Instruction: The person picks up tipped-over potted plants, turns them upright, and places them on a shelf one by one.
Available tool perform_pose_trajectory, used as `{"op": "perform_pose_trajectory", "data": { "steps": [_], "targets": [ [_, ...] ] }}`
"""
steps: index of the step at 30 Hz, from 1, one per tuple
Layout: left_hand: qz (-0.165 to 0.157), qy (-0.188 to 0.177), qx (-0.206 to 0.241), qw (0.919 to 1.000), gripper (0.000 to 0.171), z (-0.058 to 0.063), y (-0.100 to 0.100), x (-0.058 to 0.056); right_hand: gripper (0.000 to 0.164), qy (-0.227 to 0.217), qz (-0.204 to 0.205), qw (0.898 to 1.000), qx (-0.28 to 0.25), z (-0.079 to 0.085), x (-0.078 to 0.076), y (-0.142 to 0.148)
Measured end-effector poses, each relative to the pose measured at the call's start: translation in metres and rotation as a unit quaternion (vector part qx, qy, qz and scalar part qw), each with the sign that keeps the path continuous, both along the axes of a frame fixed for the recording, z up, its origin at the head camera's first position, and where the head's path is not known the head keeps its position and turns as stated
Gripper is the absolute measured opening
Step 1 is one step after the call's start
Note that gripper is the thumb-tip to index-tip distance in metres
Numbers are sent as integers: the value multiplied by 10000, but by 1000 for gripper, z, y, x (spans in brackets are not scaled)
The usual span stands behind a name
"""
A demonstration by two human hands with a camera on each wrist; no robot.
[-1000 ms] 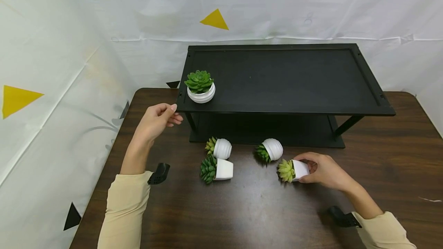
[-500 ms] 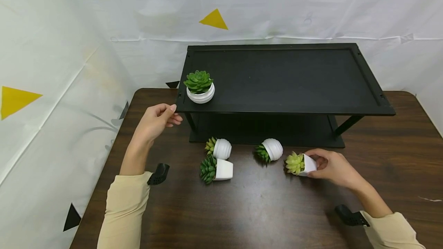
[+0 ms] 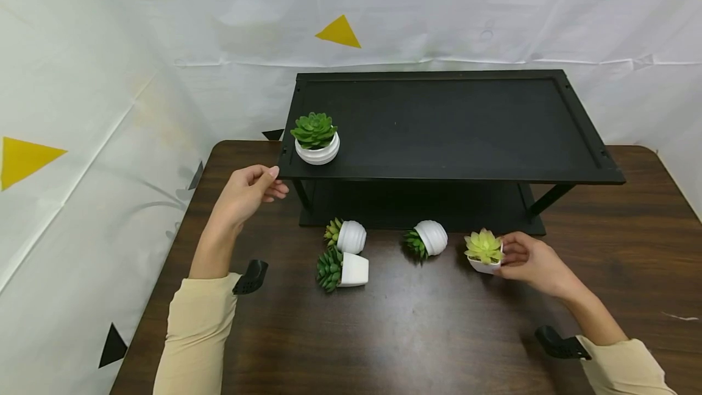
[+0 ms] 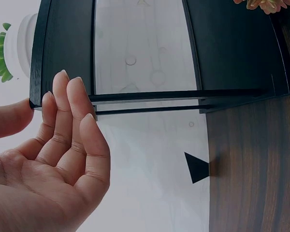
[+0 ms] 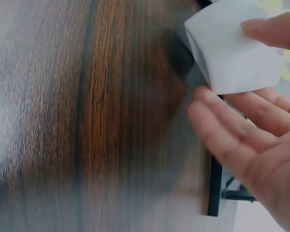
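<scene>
While the right hand (image 3: 532, 266), at four o'clock, pinches a squarish white pot (image 3: 482, 266) holding a yellow-green succulent (image 3: 484, 245), three tipped-over, white-potted green succulents (image 3: 431, 237) lie toward its nine o'clock on the brown wood-grained table (image 3: 406, 334); beyond, the left hand (image 3: 244, 194) pinches the black two-tier shelf (image 3: 450, 127) at its eight-o'clock corner.

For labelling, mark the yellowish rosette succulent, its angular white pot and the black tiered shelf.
Yellowish rosette succulent (image 3: 484, 246): head view, on its leaves.
Angular white pot (image 5: 234, 53): right wrist view, outer wall.
Black tiered shelf (image 3: 450, 125): head view, bare top board.
</scene>
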State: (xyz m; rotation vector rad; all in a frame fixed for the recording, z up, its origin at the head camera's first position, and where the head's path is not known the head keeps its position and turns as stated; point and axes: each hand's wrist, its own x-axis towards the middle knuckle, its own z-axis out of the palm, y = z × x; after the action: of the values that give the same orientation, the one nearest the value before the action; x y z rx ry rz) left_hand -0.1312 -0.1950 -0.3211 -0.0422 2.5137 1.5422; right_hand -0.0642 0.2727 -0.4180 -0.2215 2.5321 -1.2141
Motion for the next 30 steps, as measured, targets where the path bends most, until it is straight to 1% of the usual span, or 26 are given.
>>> {"op": "perform_pose_trajectory", "data": {
  "steps": [7, 9, 14, 20, 26, 30],
  "targets": [
    [27, 0, 36, 10000, 38, 0, -1, 0, 51, -157, 207, 9996, -135, 1, 1, 3],
    [28, 1, 33, 10000, 38, 0, -1, 0, 51, -108, 246, 9995, -149, 0, 1, 4],
    [43, -15, 20, 10000, 38, -1, -1, 0, 50, 141, 201, 9997, -1, -3, 1, 5],
    [38, -14, 4, 10000, 39, -1, -1, 0, 57, 72, 66, 9997, 230, -5, 2, 3],
    [24, 0, 0, 10000, 39, 0, -1, 0, 60, 52, 81, 9991, 409, -4, 2, 3],
    [22, -10, -9, 10000, 38, 0, 0, 0, 63, 22, 84, 9991, 406, -5, 2, 4]
  ]
}}
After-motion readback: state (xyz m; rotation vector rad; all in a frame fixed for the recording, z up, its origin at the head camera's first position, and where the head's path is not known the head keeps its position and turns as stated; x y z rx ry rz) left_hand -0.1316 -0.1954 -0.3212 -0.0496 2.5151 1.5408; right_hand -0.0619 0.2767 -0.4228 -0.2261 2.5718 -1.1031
